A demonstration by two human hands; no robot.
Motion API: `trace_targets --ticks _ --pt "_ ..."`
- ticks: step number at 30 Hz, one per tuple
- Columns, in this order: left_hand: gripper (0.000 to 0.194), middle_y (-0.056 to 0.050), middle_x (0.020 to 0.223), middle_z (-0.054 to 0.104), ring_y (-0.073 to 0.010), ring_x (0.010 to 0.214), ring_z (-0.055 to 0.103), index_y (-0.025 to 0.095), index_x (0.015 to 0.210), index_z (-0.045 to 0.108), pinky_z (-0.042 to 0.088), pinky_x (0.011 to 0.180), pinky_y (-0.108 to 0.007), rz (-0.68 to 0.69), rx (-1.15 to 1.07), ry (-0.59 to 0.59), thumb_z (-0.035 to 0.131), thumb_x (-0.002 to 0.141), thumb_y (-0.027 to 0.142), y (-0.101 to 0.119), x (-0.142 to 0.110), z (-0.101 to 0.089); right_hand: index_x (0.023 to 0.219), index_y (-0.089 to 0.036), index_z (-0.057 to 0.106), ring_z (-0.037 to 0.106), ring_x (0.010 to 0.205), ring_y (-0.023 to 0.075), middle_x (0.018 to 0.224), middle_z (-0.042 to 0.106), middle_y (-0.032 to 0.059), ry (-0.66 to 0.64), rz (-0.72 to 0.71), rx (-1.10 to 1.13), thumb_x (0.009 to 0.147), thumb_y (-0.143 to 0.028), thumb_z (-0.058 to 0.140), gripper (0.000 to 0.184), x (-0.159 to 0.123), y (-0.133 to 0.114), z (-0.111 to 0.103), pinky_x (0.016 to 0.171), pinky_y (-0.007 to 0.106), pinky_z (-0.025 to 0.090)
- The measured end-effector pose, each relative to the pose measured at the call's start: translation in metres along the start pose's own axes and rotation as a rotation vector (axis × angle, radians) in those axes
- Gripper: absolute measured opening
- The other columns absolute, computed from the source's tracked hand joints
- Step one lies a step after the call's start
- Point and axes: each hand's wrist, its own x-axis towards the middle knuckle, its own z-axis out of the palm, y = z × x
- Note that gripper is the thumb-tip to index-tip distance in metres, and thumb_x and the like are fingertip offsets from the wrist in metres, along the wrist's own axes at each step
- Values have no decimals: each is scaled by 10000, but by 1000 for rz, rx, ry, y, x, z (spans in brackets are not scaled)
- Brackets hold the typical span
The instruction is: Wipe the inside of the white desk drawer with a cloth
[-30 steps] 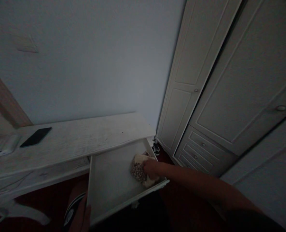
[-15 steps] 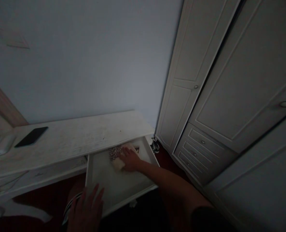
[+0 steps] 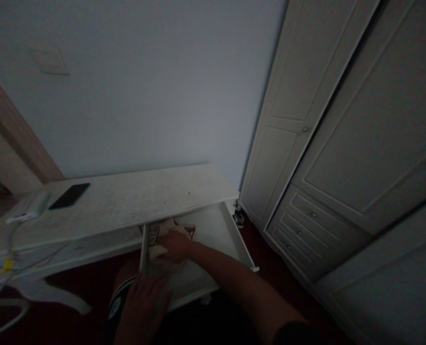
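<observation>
Nearest you, your left hand [image 3: 144, 302] has its back up, the fingers out straight and a little apart, with nothing seen in its grip. It covers the front left corner of the open drawer [image 3: 220, 227]; you cannot tell from here whether it touches the wood. Your striped shorts [image 3: 115, 306] show just to its left.

Beyond it, your right hand [image 3: 175, 244] reaches into the drawer, its back up and its forearm crossing over the front edge. The cloth [image 3: 157, 252], cream with a brown pattern, lies crumpled under that hand, spreading out past its fingers to the left and behind it. It sits at the left end of the drawer, by the side wall. The fingertips blur into the folds, so you cannot tell whether they pinch the cloth or only press on it.

Behind the drawer runs the white surface [image 3: 169, 187], a dark slab [image 3: 69, 196] flat on its left part and a white box [image 3: 29, 207] beside that. A shoe [image 3: 238, 219] is on the floor past the right end, near the wardrobe [image 3: 292, 96].
</observation>
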Motion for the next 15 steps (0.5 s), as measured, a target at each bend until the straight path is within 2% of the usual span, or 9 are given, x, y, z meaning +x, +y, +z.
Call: trace_targets --ticks 2,4,6,9,12,15 --pt "433 -22 1387 688 -260 1270 637 363 1368 641 316 1239 -500 -27 -9 23 602 942 427 -4 -5 -4 1385 -211 612 556 1359 268 1447 628 115 -31 -51 27 953 -393 629 469 -15 0 -5 1156 468 362" --pt "610 -30 1505 596 -275 1344 583 375 1486 523 410 1185 -466 -47 -51 28 664 901 475 -8 -13 -6 1427 -262 582 451 1455 282 1520 568 89 -57 -98 39 935 -386 644 511 -34 -4 -7 1184 511 310" --pt "729 -44 1591 499 -297 1397 532 385 1543 435 478 1128 -460 -91 -104 54 698 871 491 -13 -22 -5 1491 -336 509 278 1549 328 1632 429 65 -66 -103 23 914 -423 663 604 -51 -10 -5 1191 613 251" --pt "811 -90 1654 389 -364 1454 455 368 1542 422 438 1159 -556 -218 -170 143 749 813 510 -18 -37 3 1539 -408 416 100 1586 396 1724 216 65 -39 -26 -40 886 -482 697 715 -59 -21 3 1141 762 201" --pt "955 -142 1655 371 -392 1495 390 293 1571 346 364 1208 -596 -396 -322 179 777 759 553 -18 -46 11 1538 -402 401 175 1565 405 1725 192 103 14 45 -79 884 -504 708 729 -49 -25 12 1114 761 275" --pt "963 -146 1600 465 -383 1468 438 241 1568 344 435 1166 -578 -594 -488 131 747 767 592 -16 -52 15 1549 -368 378 361 1484 397 1671 304 152 114 237 -33 851 -474 749 797 -32 -22 13 1079 663 409"
